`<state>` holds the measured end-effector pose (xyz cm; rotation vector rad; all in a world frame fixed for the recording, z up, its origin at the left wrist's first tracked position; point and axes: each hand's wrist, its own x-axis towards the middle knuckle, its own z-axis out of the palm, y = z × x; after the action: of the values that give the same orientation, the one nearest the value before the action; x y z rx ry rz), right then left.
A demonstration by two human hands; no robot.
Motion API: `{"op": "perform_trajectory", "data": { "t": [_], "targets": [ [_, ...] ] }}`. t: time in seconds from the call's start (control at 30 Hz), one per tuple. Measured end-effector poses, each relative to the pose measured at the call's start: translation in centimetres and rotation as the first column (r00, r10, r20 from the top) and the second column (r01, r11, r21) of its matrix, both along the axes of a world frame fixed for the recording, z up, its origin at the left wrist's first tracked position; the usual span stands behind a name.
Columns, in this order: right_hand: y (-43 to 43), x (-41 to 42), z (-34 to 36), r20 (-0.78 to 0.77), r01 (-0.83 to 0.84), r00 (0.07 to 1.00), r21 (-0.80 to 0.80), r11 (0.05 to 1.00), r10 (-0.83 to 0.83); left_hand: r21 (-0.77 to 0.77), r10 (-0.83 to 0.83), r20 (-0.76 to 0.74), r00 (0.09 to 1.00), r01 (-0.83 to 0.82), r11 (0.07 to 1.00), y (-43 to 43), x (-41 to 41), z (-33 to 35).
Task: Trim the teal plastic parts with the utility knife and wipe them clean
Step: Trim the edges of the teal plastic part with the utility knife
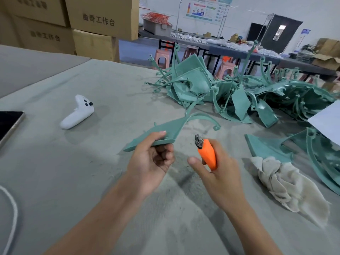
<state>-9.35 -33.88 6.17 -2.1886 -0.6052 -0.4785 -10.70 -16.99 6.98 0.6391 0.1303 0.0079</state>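
Observation:
My left hand pinches a flat teal plastic part by its near edge, thumb on top, and holds it above the grey table cover. A thin curved arm of the part reaches right toward a small hook. My right hand grips an orange utility knife, its short metal blade pointing up and away, just right of the part and not touching it. A crumpled beige rag lies on the table to the right of the knife hand.
A large pile of teal parts fills the far right of the table, with more teal parts at the right edge. A white controller and a dark tablet lie at left. Cardboard boxes stack behind.

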Motion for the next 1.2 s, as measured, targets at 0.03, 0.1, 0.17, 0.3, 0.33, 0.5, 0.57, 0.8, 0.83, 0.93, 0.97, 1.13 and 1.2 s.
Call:
{"op": "perform_trajectory", "data": {
  "t": [0.03,0.1,0.17,0.3,0.33,0.5,0.57,0.8,0.83,0.93,0.97,1.13,1.2],
  "targets": [
    [0.00,-0.03,-0.02,0.011,-0.013,1.000,-0.030,0.999,0.014,0.002,0.004,0.003,1.000,-0.004,1.000,-0.06,0.02,0.04],
    [0.08,-0.10,-0.18,0.020,-0.062,0.998,-0.043,0.997,0.063,0.009,0.016,0.009,1.000,-0.016,1.000,-0.11,0.04,0.16],
    [0.11,-0.23,-0.16,0.015,-0.078,0.997,-0.076,0.994,0.080,0.010,0.024,0.013,1.000,-0.024,1.000,-0.09,-0.03,0.36],
    [0.14,-0.35,0.00,0.024,-0.078,0.996,-0.146,0.986,0.082,0.010,0.011,-0.011,1.000,-0.011,1.000,-0.01,-0.21,0.58],
    [0.11,-0.30,-0.02,0.024,-0.079,0.996,-0.145,0.986,0.084,0.005,0.006,-0.012,1.000,-0.006,1.000,-0.04,-0.21,0.58],
    [0.08,-0.27,0.05,0.032,-0.098,0.994,-0.143,0.985,0.104,-0.012,-0.004,-0.032,0.999,0.004,1.000,-0.12,-0.32,0.68],
    [0.19,-0.28,0.08,0.031,-0.105,0.993,-0.135,0.985,0.110,-0.006,-0.030,-0.039,0.999,0.030,1.000,-0.09,-0.39,0.67],
    [0.10,-0.20,0.04,0.027,-0.082,0.996,-0.131,0.988,0.086,-0.038,-0.048,-0.044,0.998,0.046,0.998,-0.28,-0.53,0.63],
    [0.09,-0.16,-0.03,0.022,-0.078,0.996,-0.127,0.989,0.082,-0.033,-0.045,-0.046,0.998,0.043,0.999,-0.32,-0.56,0.65],
    [0.05,0.11,-0.19,-0.002,-0.078,0.997,-0.098,0.992,0.079,-0.012,-0.049,-0.059,0.997,0.049,0.999,-0.41,-0.66,0.63],
    [0.04,0.19,-0.19,-0.004,-0.075,0.997,-0.095,0.993,0.075,-0.007,-0.051,-0.063,0.997,0.051,0.999,-0.43,-0.71,0.63],
    [0.02,0.17,-0.18,0.005,-0.113,0.994,-0.081,0.990,0.114,-0.013,-0.027,-0.078,0.997,0.027,1.000,-0.51,-0.62,0.72],
    [0.07,0.15,-0.29,-0.001,-0.127,0.992,-0.078,0.989,0.128,-0.016,-0.028,-0.078,0.997,0.027,1.000,-0.49,-0.57,0.75]
  ]
}}
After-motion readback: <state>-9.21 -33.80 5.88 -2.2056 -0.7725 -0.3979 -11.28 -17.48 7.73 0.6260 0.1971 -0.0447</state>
